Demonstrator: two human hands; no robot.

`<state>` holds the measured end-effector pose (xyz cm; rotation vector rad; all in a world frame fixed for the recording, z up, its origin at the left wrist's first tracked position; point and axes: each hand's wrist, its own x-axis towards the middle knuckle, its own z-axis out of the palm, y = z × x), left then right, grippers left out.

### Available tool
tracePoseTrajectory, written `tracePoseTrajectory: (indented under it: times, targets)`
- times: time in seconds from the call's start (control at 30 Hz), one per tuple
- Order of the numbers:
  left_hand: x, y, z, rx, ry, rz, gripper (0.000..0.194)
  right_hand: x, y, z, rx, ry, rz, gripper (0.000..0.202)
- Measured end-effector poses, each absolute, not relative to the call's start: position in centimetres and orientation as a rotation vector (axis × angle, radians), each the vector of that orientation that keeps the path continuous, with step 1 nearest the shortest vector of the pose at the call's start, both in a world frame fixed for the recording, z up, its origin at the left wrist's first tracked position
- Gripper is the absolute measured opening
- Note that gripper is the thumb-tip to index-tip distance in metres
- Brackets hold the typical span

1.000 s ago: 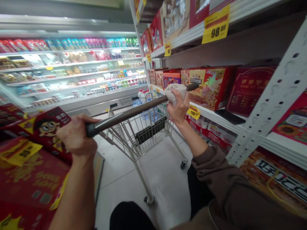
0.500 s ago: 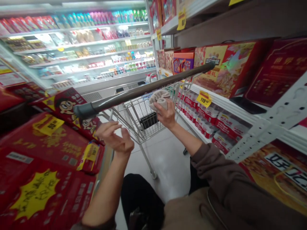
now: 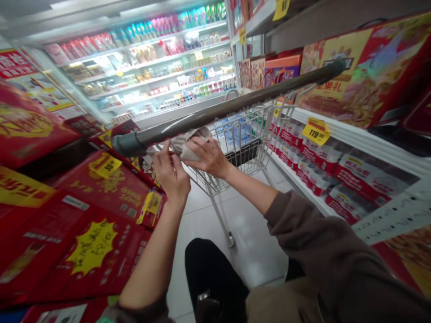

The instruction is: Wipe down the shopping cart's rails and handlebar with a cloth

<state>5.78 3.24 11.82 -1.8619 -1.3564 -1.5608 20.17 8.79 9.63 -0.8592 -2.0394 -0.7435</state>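
A grey-brown cloth (image 3: 193, 137) is bunched in my right hand (image 3: 208, 157), whose fingers press it beneath the handlebar (image 3: 229, 107) of a wire shopping cart (image 3: 235, 134). Just to the left, my left hand (image 3: 171, 175) is raised with its fingers bent and drawn together under the handlebar's left end. Its fingertips meet near the cloth's edge and the cart's side frame; what they pinch is hidden. The cart stands in front of me, tilted in view, with blue-tinted packs (image 3: 237, 130) visible through its wires.
Red gift boxes (image 3: 111, 242) with yellow price signs are stacked close on the left. On the right, a shelf (image 3: 380, 143) carries boxes above shrink-wrapped bottles (image 3: 357, 179). A lit refrigerated display (image 3: 148, 63) spans the back. Pale tile floor (image 3: 208, 224) lies below the cart.
My right hand has moved left with the cloth, from the middle of the cart to beside my left hand. My left hand's fingers have drawn closer together. The view has shifted left.
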Motion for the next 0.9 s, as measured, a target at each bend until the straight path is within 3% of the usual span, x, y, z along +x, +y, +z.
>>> tracePoseTrajectory:
  times: [0.17,0.3,0.47,0.67,0.9]
  targets:
    - [5.6,3.5,12.4,-1.857,-1.488,-1.428,0.056,20.0,9.7,12.1,-0.764,-2.101,-0.849,0.031]
    - [5.2,3.4,13.2,-1.849,-1.59,-1.327,0.062,23.5,10.4,12.2,-0.941,-1.955,-0.823,0.03]
    - [5.8,3.7,13.4,-1.91,-1.391,-1.359,0.061,25.4,10.5,10.8,-1.192,-1.59,-0.761,0.034]
    - [7.4,5.2,14.4,-1.925,-1.236,-1.293,0.055,20.2,9.9,10.7,-0.869,-1.868,-0.956,0.035]
    - [5.6,6.9,15.8,-2.059,-1.218,-1.046,0.06,26.8,12.4,10.3,-1.172,-1.572,-0.692,0.034]
